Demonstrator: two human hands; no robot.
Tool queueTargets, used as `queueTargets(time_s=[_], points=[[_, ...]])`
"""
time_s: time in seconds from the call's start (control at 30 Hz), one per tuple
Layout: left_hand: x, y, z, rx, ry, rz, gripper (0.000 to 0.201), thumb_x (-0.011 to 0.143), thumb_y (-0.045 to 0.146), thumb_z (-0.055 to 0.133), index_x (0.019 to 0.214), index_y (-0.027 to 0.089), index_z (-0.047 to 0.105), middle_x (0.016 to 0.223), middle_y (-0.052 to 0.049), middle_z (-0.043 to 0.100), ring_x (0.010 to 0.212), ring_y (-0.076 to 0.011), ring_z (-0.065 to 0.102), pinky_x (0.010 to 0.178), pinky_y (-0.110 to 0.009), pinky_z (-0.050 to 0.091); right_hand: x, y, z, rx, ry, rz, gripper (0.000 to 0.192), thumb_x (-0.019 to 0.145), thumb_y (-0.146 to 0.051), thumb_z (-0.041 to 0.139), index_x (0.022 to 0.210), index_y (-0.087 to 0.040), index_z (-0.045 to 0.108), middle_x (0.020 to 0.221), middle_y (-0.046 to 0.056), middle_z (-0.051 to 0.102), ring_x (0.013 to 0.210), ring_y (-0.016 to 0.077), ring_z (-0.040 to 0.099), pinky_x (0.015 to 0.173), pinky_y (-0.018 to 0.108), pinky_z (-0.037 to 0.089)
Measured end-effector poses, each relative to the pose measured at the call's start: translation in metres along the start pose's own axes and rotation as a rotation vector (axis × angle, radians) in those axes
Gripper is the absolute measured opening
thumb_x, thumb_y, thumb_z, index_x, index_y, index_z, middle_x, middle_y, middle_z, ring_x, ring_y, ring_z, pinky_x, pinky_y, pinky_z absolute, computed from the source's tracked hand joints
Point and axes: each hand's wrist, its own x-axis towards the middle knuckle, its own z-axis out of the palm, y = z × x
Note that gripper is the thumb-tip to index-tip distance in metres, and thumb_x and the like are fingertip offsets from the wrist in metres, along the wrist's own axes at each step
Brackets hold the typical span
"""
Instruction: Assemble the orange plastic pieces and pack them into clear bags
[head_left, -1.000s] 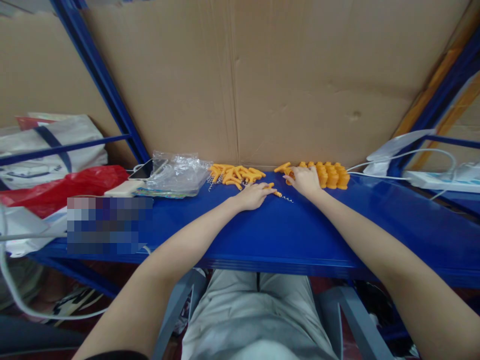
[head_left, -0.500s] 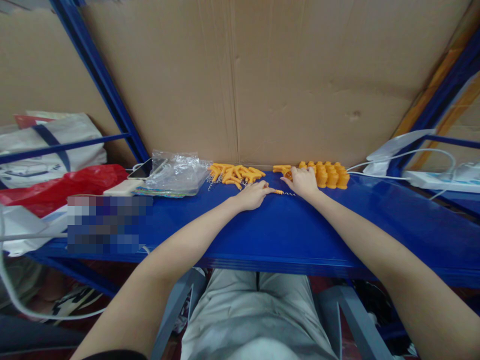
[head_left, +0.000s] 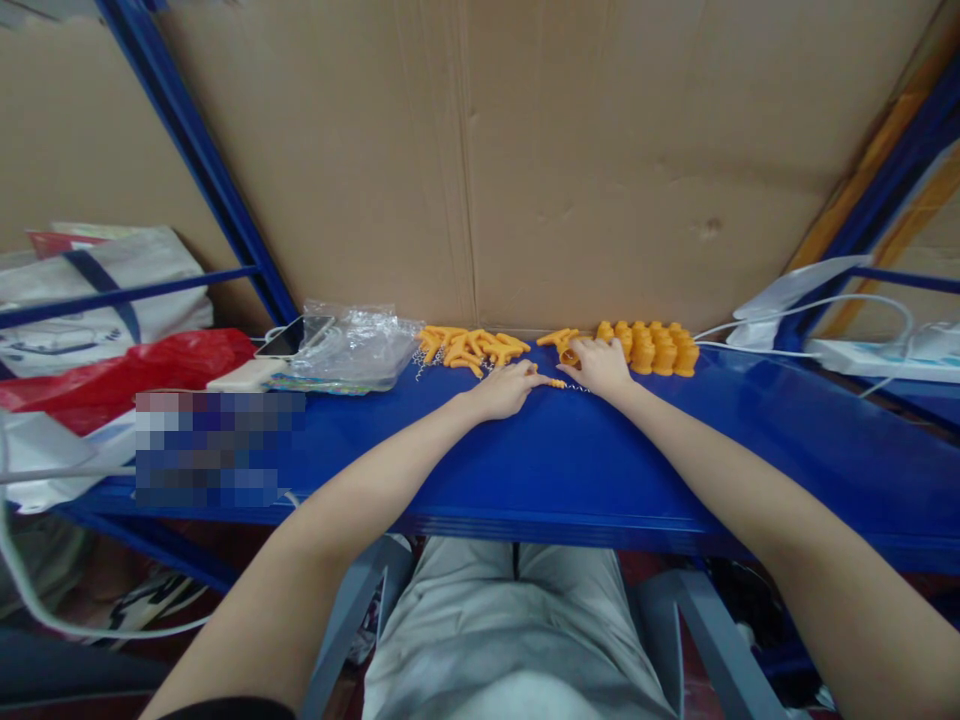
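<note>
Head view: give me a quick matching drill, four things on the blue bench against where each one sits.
Things:
1. phone
2. heap of loose orange pieces
3. row of upright orange pieces
4. power strip

Places:
A. far right end of the bench
B. beyond the left hand
C. by the clear plastic bag
D. right of the right hand

Pairs: 1-C, 2-B, 3-D, 4-A
</note>
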Motion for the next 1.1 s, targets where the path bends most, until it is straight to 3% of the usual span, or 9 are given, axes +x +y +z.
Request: queueTargets(time_s=[0.2,0.3,0.43,0.7,1.1], points=[[0.001,-0.003,0.003,-0.021,0.02,0.021,0.048,0.096,0.014,0.037,0.138,0.025,0.058,0.127,-0.011,0.057,0.115,-0.0232,0.058,0.103,-0.04,0.047,-0.001,0.004,0.003,0.025,-0.013,-0.025,0.05,0.097,-0.047,0.047,0.127,-0.01,0.06,0.123,0.022,0.068,0.11,0.0355,0.06,0.089,0.044,0.034],[0.001,-0.005,0.004,-0.029,0.039,0.04,0.049,0.094,0.013,0.037,0.137,0.024,0.059,0.126,-0.011,0.058,0.114,-0.023,0.059,0.102,-0.041,0.048,0.0,0.01,0.005,0.113,-0.019,-0.142,0.052,0.098,-0.043,0.045,0.138,-0.012,0.053,0.131,0.021,0.064,0.118,0.034,0.057,0.092,0.043,0.036],[0.001,-0.006,0.005,-0.03,0.043,0.048,0.049,0.094,0.013,0.036,0.137,0.023,0.059,0.124,-0.012,0.059,0.112,-0.0227,0.059,0.101,-0.041,0.048,0.002,0.019,0.006,0.23,-0.054,-0.282,0.042,0.099,-0.032,0.04,0.134,-0.017,0.059,0.134,0.016,0.064,0.125,0.0296,0.054,0.094,0.042,0.039],[0.0,-0.003,0.003,-0.035,0.023,0.023,0.048,0.096,0.013,0.035,0.136,0.023,0.06,0.124,-0.012,0.058,0.111,-0.0226,0.059,0.101,-0.039,0.048,0.004,0.02,0.005,0.14,-0.062,-0.287,0.037,0.098,-0.026,0.043,0.127,-0.014,0.063,0.12,0.017,0.07,0.113,0.0282,0.06,0.093,0.04,0.039],[0.001,-0.005,0.004,-0.039,0.034,0.053,0.05,0.094,0.01,0.037,0.136,0.024,0.059,0.124,-0.01,0.058,0.114,-0.0215,0.058,0.103,-0.038,0.047,0.004,0.013,0.002,0.07,-0.087,-0.239,0.037,0.098,-0.023,0.041,0.129,-0.014,0.062,0.127,0.017,0.068,0.121,0.0278,0.059,0.097,0.04,0.037]])
